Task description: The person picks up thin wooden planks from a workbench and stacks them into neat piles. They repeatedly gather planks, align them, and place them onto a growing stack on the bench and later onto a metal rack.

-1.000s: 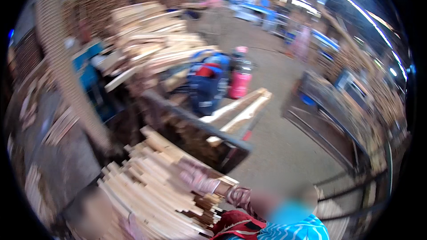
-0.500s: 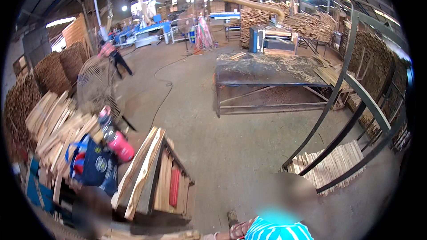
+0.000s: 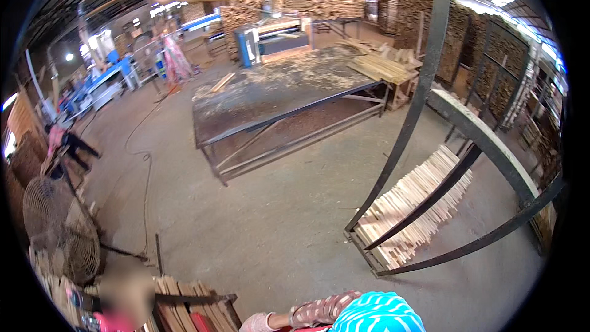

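Observation:
Neither of my hands shows in the head view. At the lower edge a co-worker in a blue and white striped head covering (image 3: 378, 315) is close by. That person's arm, in a brown patterned sleeve (image 3: 322, 310), reaches left, and a light glove or cuff (image 3: 257, 321) is at its end. Left of it stands a rack of upright wooden strips (image 3: 178, 307), with a red piece (image 3: 201, 321) among them. Something pink (image 3: 117, 320) lies beside the rack, next to a blurred patch.
On the right a dark metal frame (image 3: 402, 141) rises over a stack of pale wood strips (image 3: 412, 203). A dark worktable (image 3: 264, 101) strewn with shavings stands ahead. A large fan (image 3: 61, 227), a cable (image 3: 146, 197) and a bending person (image 3: 67, 144) are at left.
My view has swung to the right; the worktable, fan and distant person sit further left. The dark bag has left the view. The co-worker's sleeved arm shows more fully, stretched left.

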A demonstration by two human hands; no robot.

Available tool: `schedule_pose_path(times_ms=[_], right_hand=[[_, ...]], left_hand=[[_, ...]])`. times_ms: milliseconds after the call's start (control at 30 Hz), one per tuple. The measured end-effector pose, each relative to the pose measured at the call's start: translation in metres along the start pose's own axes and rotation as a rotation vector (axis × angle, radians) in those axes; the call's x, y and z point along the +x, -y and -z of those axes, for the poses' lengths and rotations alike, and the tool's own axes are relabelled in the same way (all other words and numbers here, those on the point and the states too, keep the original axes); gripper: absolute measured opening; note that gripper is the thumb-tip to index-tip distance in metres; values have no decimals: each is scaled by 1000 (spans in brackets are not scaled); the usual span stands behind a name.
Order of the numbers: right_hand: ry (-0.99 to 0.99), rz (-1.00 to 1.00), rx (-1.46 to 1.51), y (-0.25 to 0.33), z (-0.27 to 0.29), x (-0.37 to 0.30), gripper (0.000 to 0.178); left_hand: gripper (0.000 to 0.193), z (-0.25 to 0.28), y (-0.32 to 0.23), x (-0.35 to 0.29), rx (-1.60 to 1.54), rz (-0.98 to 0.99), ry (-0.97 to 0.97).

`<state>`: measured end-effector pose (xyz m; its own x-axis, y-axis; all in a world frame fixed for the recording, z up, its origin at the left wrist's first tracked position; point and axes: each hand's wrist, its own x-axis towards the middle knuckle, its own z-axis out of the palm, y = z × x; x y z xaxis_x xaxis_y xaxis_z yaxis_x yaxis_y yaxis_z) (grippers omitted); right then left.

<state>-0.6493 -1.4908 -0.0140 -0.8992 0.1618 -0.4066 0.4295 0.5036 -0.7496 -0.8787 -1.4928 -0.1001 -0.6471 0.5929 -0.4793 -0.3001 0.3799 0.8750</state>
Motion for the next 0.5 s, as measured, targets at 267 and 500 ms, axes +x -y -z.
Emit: schedule_pose_path(times_ms=[267,500], right_hand=[[56,-52,-359,-103,132,-15,36],[-383,-534,74,-273,227,-55,48]], left_hand=[[37,-144,-25,103,71,119,146],[33,-288,-77,206,153,144,237]])
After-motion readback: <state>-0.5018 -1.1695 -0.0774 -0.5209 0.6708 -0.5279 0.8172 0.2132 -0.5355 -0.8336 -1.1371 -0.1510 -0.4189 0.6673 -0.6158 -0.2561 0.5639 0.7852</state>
